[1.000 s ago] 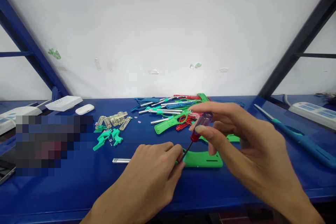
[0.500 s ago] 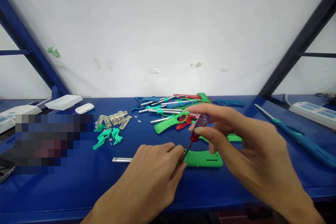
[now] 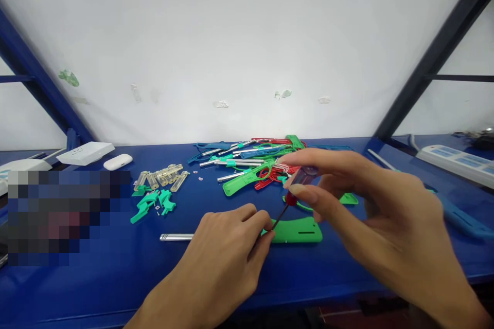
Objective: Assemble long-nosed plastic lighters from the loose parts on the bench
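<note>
My left hand (image 3: 233,247) is closed over the middle of a green long-necked lighter (image 3: 299,231) lying on the blue table. The lighter's silver tube sticks out to the left of my hand and its green handle to the right. Between thumb and fingers, my right hand (image 3: 370,221) grips a small screwdriver (image 3: 292,197) with a red and clear purple handle. The screwdriver is tilted, its thin shaft running down to the lighter beside my left fingertips. My left fingers hide the exact spot where the tip rests.
Behind my hands lies a pile of lighter shells (image 3: 247,179) and metal tubes. Clear fuel tanks (image 3: 165,175) and teal triggers (image 3: 144,203) are grouped on the left, near a white earbud case (image 3: 118,162). On the right are a blue lighter (image 3: 459,213) and a power strip (image 3: 459,162).
The view has shifted slightly, so most things sit a little further left. My right hand has turned a little and leans the screwdriver further to the right; my left hand still holds the lighter.
</note>
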The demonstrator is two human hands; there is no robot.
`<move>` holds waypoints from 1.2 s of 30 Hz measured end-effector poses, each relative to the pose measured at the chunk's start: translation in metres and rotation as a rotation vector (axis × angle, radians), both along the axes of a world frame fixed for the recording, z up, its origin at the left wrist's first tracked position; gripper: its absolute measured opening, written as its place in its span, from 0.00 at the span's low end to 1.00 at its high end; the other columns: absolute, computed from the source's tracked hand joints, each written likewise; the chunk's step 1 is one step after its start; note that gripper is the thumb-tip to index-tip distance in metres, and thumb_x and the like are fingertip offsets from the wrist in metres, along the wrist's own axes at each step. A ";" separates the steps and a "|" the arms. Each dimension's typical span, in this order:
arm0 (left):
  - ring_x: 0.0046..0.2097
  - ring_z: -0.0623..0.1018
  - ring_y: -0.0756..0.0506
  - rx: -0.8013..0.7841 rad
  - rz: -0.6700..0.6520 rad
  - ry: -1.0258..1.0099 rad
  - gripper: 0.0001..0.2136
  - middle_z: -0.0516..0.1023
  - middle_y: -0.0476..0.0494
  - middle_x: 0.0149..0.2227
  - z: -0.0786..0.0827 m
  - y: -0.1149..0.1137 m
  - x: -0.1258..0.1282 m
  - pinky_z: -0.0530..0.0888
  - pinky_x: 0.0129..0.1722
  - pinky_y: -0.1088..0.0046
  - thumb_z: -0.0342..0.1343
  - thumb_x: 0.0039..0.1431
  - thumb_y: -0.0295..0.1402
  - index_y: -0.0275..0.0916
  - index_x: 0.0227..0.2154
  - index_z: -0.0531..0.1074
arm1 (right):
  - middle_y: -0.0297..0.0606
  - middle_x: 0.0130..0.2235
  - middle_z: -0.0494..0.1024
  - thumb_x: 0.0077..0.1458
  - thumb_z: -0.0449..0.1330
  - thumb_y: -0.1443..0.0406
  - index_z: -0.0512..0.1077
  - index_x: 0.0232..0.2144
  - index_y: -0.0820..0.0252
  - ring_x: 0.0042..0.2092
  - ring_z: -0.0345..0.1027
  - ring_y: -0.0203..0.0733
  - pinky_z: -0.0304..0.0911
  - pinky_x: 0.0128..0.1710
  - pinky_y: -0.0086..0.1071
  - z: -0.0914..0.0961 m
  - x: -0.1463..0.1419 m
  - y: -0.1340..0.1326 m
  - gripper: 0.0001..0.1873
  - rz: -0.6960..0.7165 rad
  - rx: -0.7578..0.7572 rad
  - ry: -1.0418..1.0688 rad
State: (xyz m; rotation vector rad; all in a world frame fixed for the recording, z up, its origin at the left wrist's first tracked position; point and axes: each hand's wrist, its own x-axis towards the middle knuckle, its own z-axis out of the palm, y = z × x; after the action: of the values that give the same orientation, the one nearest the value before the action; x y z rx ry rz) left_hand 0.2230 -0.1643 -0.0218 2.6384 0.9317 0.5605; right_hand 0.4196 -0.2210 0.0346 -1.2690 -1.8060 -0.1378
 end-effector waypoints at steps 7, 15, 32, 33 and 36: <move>0.40 0.79 0.41 0.066 -0.066 -0.117 0.07 0.79 0.49 0.37 -0.002 -0.007 0.038 0.75 0.36 0.65 0.55 0.70 0.28 0.43 0.35 0.75 | 0.21 0.32 0.80 0.67 0.65 0.60 0.77 0.51 0.37 0.27 0.73 0.31 0.70 0.30 0.24 0.010 0.022 -0.023 0.12 -0.075 -0.035 0.024; 0.47 0.75 0.36 0.108 -0.068 0.006 0.07 0.78 0.43 0.43 0.001 -0.008 0.079 0.79 0.44 0.54 0.55 0.71 0.27 0.41 0.40 0.77 | 0.19 0.32 0.82 0.67 0.64 0.54 0.77 0.47 0.35 0.28 0.75 0.32 0.68 0.29 0.25 0.016 0.049 -0.037 0.07 -0.180 -0.126 -0.017; 0.41 0.80 0.40 0.040 0.007 0.076 0.08 0.79 0.47 0.39 -0.012 -0.007 0.088 0.73 0.39 0.62 0.54 0.71 0.25 0.41 0.36 0.75 | 0.22 0.33 0.85 0.69 0.64 0.58 0.79 0.50 0.46 0.28 0.77 0.34 0.63 0.30 0.28 0.010 0.054 -0.019 0.10 -0.143 -0.187 -0.091; 0.41 0.80 0.40 0.038 0.007 0.080 0.09 0.79 0.46 0.39 -0.012 -0.007 0.088 0.73 0.40 0.62 0.53 0.71 0.24 0.41 0.36 0.75 | 0.23 0.33 0.85 0.69 0.63 0.58 0.79 0.50 0.46 0.28 0.76 0.34 0.63 0.30 0.28 0.011 0.053 -0.019 0.10 -0.140 -0.197 -0.089; 0.42 0.81 0.39 0.027 0.003 0.082 0.09 0.80 0.45 0.40 -0.011 -0.007 0.090 0.73 0.40 0.62 0.52 0.72 0.24 0.41 0.38 0.75 | 0.24 0.31 0.84 0.69 0.62 0.57 0.79 0.49 0.47 0.25 0.74 0.35 0.63 0.29 0.30 0.012 0.053 -0.019 0.09 -0.142 -0.238 -0.091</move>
State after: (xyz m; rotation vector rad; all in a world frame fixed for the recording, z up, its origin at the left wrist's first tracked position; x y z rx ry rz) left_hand 0.3130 -0.1713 -0.0328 2.7028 0.9581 0.4715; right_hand 0.4722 -0.2395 0.0466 -1.5822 -1.8500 -0.0612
